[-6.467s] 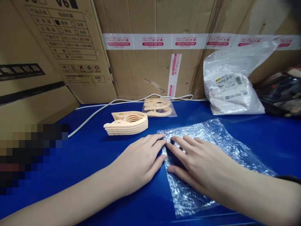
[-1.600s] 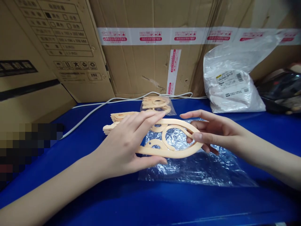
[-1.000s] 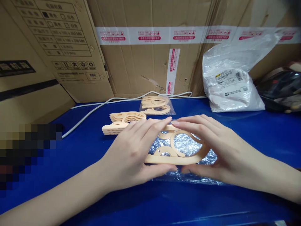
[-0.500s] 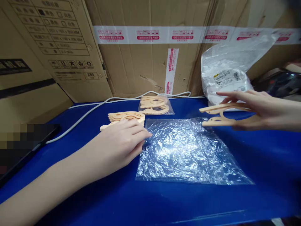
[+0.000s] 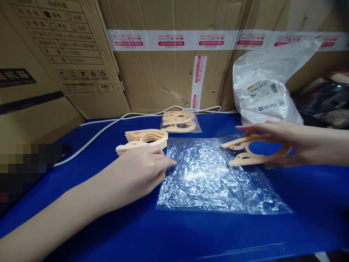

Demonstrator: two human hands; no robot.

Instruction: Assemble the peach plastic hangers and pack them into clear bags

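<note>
My right hand (image 5: 297, 143) grips a beige folding hanger (image 5: 283, 151), fingers above and thumb below. The hanger's two arms point left over the right part of a clear plastic bag (image 5: 207, 182) lying flat on the blue table. My left hand (image 5: 144, 165) is at the bag's left edge, fingers curled and one fingertip over the plastic; its underside is hidden. Just behind that hand lies a stack of several matching hangers (image 5: 147, 136), partly covered by it. Farther back, more hangers sit in a small clear bag (image 5: 181, 122).
A white cable (image 5: 100, 140) runs along the back of the blue table (image 5: 174, 236). Cardboard boxes (image 5: 158, 72) wall off the back and left. A white plastic bag with a label (image 5: 261, 91) stands at the back right, dark items (image 5: 324, 103) beside it.
My right hand has come lower and nearer with the hanger, whose arms now hang over the clear bag. My left hand has shifted slightly nearer, uncovering more of the stack.
</note>
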